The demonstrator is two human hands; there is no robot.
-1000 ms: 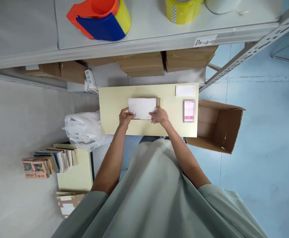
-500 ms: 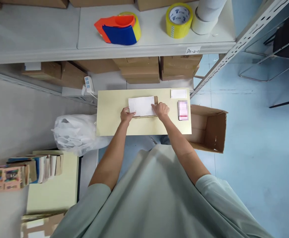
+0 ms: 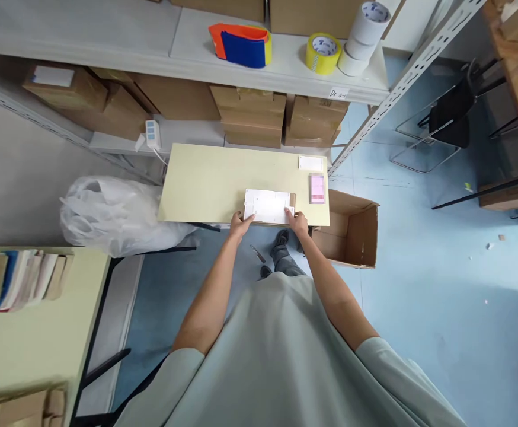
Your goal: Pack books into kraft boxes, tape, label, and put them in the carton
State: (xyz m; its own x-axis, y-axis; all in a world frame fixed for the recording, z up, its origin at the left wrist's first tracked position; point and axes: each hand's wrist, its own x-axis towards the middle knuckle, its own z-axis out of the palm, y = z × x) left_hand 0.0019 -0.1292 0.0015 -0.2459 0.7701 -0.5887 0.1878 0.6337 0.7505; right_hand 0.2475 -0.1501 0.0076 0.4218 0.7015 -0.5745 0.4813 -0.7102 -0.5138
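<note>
A flat brown cardboard parcel [image 3: 292, 199] lies at the near edge of the cream table [image 3: 214, 178], with a white paper label [image 3: 268, 204] covering most of its top. My left hand [image 3: 240, 225] is closed on its left end, thumb over the label's corner. On the right end my right hand [image 3: 299, 223] grips it, thumb on top and fingers curled below the edge. Right of the parcel sits a pink-and-white blurred item [image 3: 317, 188], with a small white label stack [image 3: 311, 162] behind it.
Above the table, a grey shelf [image 3: 152, 35] carries an orange-and-blue tape dispenser [image 3: 243, 47], yellow tape [image 3: 322, 53] and white rolls [image 3: 361, 41]. An open carton [image 3: 362, 237] stands right; a white plastic bag [image 3: 112, 216] is left, near books [image 3: 23, 279] on another table.
The parcel has come toward me to the table's near edge, held in both hands. My right thumb now lies on its right end. The view has shifted, showing more floor and a chair.
</note>
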